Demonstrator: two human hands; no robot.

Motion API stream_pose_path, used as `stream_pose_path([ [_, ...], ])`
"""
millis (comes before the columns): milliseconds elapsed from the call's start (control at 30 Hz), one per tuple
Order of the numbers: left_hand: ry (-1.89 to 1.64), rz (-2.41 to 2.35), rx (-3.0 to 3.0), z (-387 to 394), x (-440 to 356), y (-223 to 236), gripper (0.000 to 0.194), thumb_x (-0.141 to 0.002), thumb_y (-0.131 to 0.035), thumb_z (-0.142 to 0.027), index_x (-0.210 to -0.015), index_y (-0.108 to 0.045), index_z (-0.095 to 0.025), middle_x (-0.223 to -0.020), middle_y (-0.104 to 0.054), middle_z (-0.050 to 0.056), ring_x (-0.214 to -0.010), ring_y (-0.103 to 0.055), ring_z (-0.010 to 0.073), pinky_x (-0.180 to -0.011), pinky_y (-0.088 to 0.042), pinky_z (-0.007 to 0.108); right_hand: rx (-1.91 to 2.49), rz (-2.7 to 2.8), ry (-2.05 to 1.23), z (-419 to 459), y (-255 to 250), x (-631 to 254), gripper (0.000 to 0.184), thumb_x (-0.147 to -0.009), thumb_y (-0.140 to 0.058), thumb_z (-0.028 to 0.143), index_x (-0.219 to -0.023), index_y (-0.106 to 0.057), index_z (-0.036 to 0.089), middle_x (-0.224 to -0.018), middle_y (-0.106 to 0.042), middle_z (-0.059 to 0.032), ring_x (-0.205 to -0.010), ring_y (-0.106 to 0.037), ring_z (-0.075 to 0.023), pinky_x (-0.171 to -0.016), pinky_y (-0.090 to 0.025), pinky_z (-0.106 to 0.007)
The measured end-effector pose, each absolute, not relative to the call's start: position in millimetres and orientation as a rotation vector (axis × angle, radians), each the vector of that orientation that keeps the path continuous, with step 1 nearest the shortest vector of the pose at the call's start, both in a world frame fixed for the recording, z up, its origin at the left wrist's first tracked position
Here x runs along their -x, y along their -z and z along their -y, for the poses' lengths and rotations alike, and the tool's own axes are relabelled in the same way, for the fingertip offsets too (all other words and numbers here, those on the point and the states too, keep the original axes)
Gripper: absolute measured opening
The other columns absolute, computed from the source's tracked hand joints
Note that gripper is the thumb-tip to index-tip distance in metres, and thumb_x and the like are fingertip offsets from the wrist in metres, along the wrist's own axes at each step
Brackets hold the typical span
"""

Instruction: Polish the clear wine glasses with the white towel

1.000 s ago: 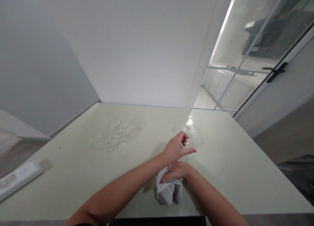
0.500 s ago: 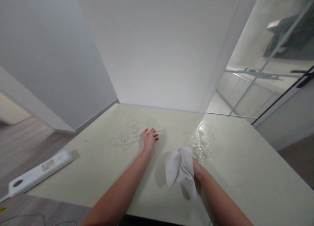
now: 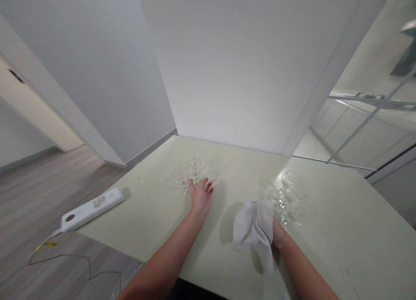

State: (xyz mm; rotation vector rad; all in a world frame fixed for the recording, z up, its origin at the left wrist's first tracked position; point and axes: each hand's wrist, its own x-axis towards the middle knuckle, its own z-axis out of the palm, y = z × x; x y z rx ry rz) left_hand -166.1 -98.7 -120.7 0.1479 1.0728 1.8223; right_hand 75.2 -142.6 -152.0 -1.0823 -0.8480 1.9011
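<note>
My left hand (image 3: 201, 197) reaches toward a group of clear stemmed glasses (image 3: 194, 163) at the table's left. Its fingers are apart and nothing is in them; the fingertips overlap the nearest glass in view, and I cannot tell whether they touch. A pale cloth (image 3: 253, 226) hangs in folds from my right hand (image 3: 278, 234), covering most of its fingers. Just beyond that hand stand several more clear stemmed glasses (image 3: 294, 191), close together on the right of the table.
The pale table (image 3: 224, 265) ends against a white wall panel (image 3: 234, 74). A white power strip (image 3: 92, 208) lies across its left edge, its cable (image 3: 74, 255) trailing down to the wooden floor. A glass-paned door (image 3: 367, 131) is at the right.
The view has turned left, so everything sits further right in the picture. My left hand has come closer to the left glasses. The cloth stays in my right hand.
</note>
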Motion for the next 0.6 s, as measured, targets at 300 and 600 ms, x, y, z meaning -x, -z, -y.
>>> stream_pose_path([
  [300, -1.837, -1.101, -0.330, 86.8, 170.8, 125.8, 0.036, -0.079, -0.069, -0.023, -0.107, -0.046, -0.023, -0.093, -0.069, 0.003, -0.058, -0.059, 0.0049, -0.060, -0.048, 0.018, 0.949, 0.786, -1.897, 139.8, 141.5, -70.3, 0.089, -0.070, -0.029, 0.093, -0.092, -0.075, 0.021, -0.091, -0.077, -0.0142, -0.107, -0.067, -0.0339, -0.095, -0.051, -0.047],
  [600, -1.412, -1.432, -1.581, 119.3, 138.4, 132.5, 0.026, -0.082, -0.064, -0.028, -0.108, -0.061, -0.026, -0.090, -0.072, 0.003, -0.069, -0.063, 0.0151, -0.066, -0.050, 0.026, 1.000, 0.904, -1.741, 139.2, 146.7, -75.6, 0.059, -0.066, -0.061, 0.074, -0.093, -0.074, 0.023, -0.096, -0.076, -0.0119, -0.102, -0.068, -0.0360, -0.094, -0.050, -0.050],
])
